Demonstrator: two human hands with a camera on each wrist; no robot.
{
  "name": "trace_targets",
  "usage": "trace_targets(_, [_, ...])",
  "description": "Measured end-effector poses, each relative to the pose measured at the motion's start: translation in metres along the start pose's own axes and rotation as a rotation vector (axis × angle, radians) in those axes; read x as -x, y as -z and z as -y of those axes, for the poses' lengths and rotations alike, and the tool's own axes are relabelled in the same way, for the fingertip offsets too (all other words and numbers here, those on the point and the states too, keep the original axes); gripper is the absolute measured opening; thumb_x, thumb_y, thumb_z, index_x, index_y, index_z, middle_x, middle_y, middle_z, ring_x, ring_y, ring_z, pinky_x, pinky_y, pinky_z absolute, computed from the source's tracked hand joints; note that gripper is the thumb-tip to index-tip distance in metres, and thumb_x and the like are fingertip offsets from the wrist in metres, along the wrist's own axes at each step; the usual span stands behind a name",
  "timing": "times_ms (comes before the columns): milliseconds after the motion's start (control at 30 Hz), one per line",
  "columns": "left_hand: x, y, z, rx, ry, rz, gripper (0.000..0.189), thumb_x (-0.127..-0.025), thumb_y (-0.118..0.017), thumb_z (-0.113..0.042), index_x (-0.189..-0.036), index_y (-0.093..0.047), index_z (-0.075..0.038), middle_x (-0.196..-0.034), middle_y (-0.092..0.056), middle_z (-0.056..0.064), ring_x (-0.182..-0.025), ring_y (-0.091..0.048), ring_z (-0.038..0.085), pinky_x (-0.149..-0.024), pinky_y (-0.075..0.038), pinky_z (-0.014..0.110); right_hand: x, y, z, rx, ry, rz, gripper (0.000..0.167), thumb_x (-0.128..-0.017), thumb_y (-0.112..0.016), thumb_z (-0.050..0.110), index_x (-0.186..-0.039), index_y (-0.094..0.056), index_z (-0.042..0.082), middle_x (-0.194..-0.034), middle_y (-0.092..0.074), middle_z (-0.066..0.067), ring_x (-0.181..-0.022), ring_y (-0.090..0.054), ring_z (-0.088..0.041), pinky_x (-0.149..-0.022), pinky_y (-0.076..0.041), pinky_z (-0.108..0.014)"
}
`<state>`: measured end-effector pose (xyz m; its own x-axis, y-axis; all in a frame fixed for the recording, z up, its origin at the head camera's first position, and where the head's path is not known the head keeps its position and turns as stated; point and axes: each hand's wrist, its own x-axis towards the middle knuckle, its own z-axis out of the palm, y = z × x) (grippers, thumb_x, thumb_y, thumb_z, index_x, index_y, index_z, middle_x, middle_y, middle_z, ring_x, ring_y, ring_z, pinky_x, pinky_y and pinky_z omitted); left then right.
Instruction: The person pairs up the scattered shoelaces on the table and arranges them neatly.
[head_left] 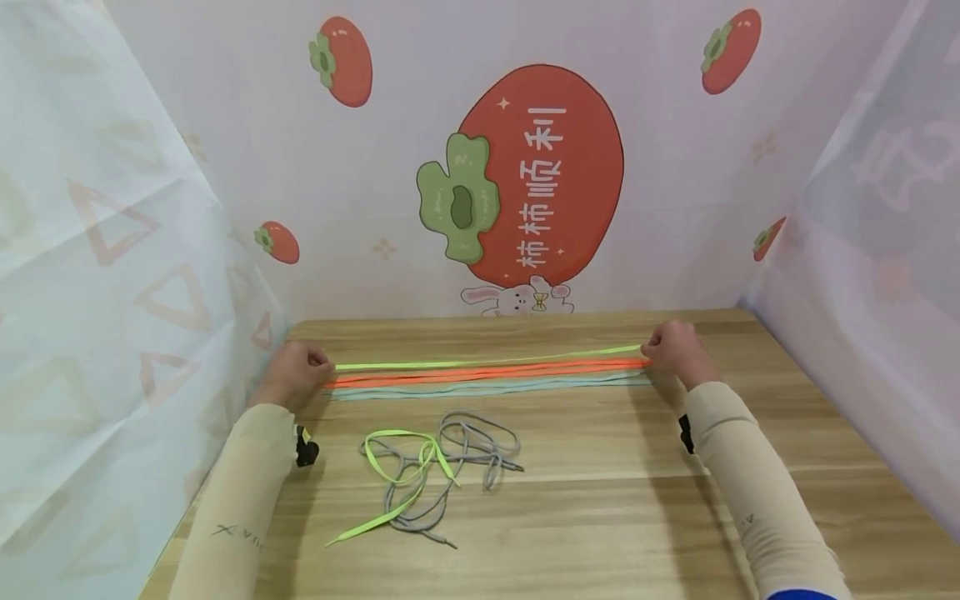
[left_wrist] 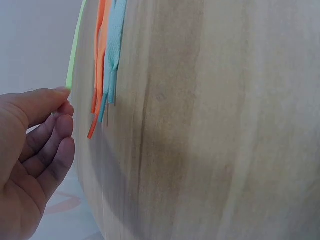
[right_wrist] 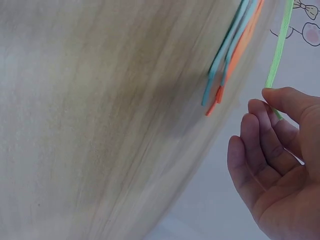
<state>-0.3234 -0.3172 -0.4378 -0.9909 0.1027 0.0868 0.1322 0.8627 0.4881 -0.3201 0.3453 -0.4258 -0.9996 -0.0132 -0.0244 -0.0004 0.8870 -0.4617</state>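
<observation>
Near a wooden table's [head_left: 570, 517] far edge, left hand [head_left: 291, 372] and right hand [head_left: 681, 353] pinch opposite ends of a stretched-out lime shoelace [head_left: 390, 366]; uneven release could drop it across orange shoelaces [head_left: 630, 363].

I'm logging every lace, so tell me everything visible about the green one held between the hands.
The green lace is narrow and flat, its surface looking woven. The left hand and right hand pinch it near its ends, holding it stretched nearly straight. It runs alongside the orange laces, on their far side. A short end shows past the right hand's pinch. Whether its middle touches the table is unclear.
</observation>
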Motion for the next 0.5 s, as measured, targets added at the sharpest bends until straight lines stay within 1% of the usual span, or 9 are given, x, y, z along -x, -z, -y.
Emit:
trace_targets(100, [0.0007, -0.0024, -0.0008, 0.001, 0.017, 0.025, 0.017, -0.1, -0.069, -0.017, -0.094, -0.079, -0.005, -0.091, -0.076, 0.011, -0.079, -0.064, 0.022, -0.068, -0.051, 0.033, -0.0005, -0.0027, -0.0018, 0.001, -0.014, 0.023, 0.046, -0.102, -0.064, 0.017, -0.062, -0.042, 0.016, -0.055, -0.031, 0.006, -0.052, -0.03, -0.01, -0.052, -0.035, -0.028])
trace_targets(167, [0.0001, -0.0039, -0.0011, -0.005, 0.016, 0.026, 0.016, -0.099, -0.07, -0.017, -0.093, -0.08, -0.006, -0.091, -0.076, 0.01, -0.08, -0.064, 0.022, -0.069, -0.051, 0.034, -0.0004, -0.0039, -0.0032, 0.006, -0.015, 0.026, 0.046, -0.102, -0.064, 0.017, -0.062, -0.042, 0.015, -0.055, -0.031, 0.006, -0.052, -0.03, -0.01, -0.051, -0.034, -0.029])
trace_targets(300, [-0.0025, -0.0051, -0.0006, -0.019, -0.006, 0.01, 0.016, -0.097, -0.071, -0.016, -0.089, -0.079, -0.005, -0.089, -0.076, 0.01, -0.082, -0.064, 0.022, -0.071, -0.051, 0.035, -0.0009, -0.0053, -0.0043, 0.018, -0.014, 0.02, 0.046, -0.102, -0.064, 0.017, -0.062, -0.041, 0.016, -0.056, -0.03, 0.006, -0.052, -0.029, -0.01, -0.052, -0.033, -0.029])
trace_targets(500, [-0.004, -0.0044, -0.0004, -0.015, -0.013, 0.016, 0.015, -0.096, -0.071, -0.014, -0.087, -0.079, -0.004, -0.085, -0.075, 0.01, -0.076, -0.062, 0.022, -0.069, -0.049, 0.033, -0.0034, -0.0054, -0.0028, 0.015, -0.017, 0.03, 0.048, -0.102, -0.064, 0.017, -0.061, -0.039, 0.017, -0.055, -0.027, 0.006, -0.052, -0.027, -0.01, -0.052, -0.032, -0.028])
